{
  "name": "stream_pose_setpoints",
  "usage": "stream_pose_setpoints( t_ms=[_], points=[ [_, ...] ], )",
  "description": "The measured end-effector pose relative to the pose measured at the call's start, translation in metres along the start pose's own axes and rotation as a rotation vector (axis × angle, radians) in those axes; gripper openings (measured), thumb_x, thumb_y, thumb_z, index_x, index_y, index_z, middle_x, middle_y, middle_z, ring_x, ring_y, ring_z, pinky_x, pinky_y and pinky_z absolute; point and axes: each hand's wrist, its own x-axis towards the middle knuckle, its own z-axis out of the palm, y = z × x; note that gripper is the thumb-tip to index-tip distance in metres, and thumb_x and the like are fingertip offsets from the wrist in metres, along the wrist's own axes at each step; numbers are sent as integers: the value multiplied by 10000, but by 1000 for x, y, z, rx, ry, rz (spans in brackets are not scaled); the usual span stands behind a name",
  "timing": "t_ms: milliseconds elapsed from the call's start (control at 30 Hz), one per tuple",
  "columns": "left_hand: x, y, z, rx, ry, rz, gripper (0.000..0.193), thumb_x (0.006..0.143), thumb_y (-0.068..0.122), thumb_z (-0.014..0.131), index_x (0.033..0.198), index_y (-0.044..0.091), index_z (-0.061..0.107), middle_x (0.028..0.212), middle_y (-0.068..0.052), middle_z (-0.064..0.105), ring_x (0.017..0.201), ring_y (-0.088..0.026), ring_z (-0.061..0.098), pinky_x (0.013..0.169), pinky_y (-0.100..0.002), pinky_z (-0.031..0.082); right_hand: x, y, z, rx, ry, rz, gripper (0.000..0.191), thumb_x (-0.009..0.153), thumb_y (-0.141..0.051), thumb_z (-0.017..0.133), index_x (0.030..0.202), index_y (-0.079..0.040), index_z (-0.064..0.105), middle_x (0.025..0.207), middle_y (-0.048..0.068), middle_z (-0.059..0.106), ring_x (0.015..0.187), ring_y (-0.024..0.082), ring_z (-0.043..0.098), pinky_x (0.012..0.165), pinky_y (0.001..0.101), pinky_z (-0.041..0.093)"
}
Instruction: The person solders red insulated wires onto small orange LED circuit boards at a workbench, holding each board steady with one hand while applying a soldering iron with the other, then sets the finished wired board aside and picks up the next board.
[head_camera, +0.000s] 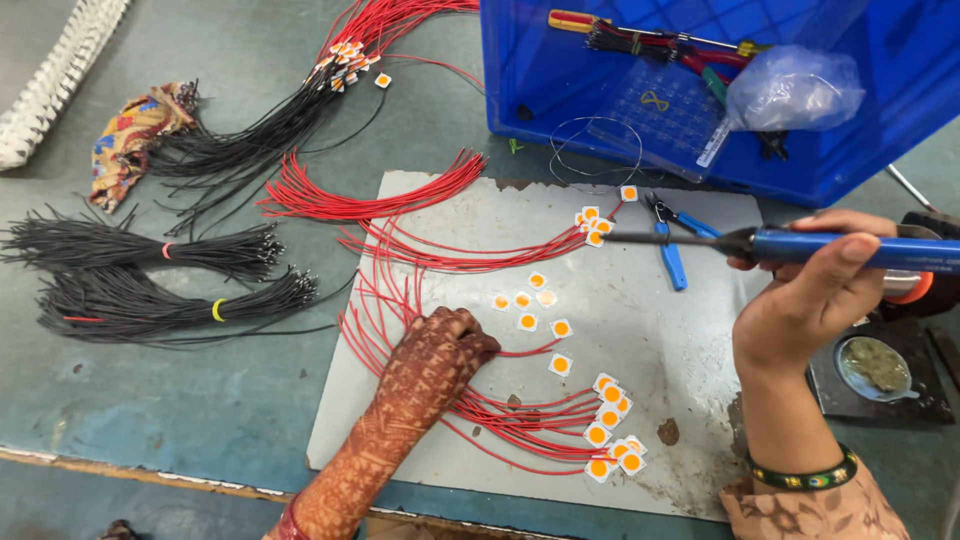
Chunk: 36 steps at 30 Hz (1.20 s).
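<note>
Head view: the left hand (440, 350) rests fisted on the grey board (640, 350), fingers curled down onto a bunch of red wires (500, 410) ending in small square chips (608, 415). The right hand (810, 290), fingers clamped, holds a blue soldering iron (830, 247) above the board, near the blue pliers (670, 250).

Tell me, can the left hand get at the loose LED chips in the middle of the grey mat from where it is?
Probably yes: the left hand rests on red wires, and the loose LED chips lie just beyond with bare mat between.
</note>
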Motion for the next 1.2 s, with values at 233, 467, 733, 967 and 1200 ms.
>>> stream_pose_setpoints(
  t_ms=[233, 467, 733, 967, 1200],
  points=[
    [15, 33, 4, -10, 69, 176, 261, 910, 294, 696, 1097, 114, 717, 1065, -90, 622, 1042, -285, 577, 872, -480, 445, -9, 0, 3, 92, -64, -33, 597, 1196, -568, 447, 1017, 1, 419, 863, 108, 458, 686, 211, 557, 659, 321, 501],
    [14, 41, 16, 97, 227, 191, 304, 832, 177, 685, 1120, 88, 643, 1149, -119, 620, 1105, -309, 587, 913, -485, 462, -12, -26, 18, 71, -135, -33, 644, 1164, -615, 477, 1004, 8, 431, 766, 122, 485, 605, 203, 550, 553, 298, 487],
    [-14, 66, 20, -244, 204, 40, 263, 825, 99, 696, 1088, 105, 675, 1035, -85, 606, 995, -289, 607, 853, -432, 505, -29, -45, 32, 25, -375, -260, 603, 1082, -592, 467, 921, -10, 459, 731, 79, 537, 532, 203, 580, 483, 289, 500],
    [-11, 65, 33, -170, 202, 13, 246, 855, 133, 692, 1100, 113, 678, 1025, -78, 593, 988, -283, 595, 829, -443, 467, -29, -62, 38, -133, -646, -380, 534, 1060, -577, 487, 898, -72, 551, 697, 34, 586, 654, 247, 660, 569, 331, 493],
    [-12, 66, 35, -113, 187, 24, 239, 877, 147, 669, 1114, 117, 677, 1024, -80, 573, 987, -277, 576, 824, -438, 447, -30, -68, 43, -164, -712, -389, 511, 1063, -559, 496, 916, -74, 566, 729, 50, 605, 682, 243, 669, 610, 335, 490]
  ],
)
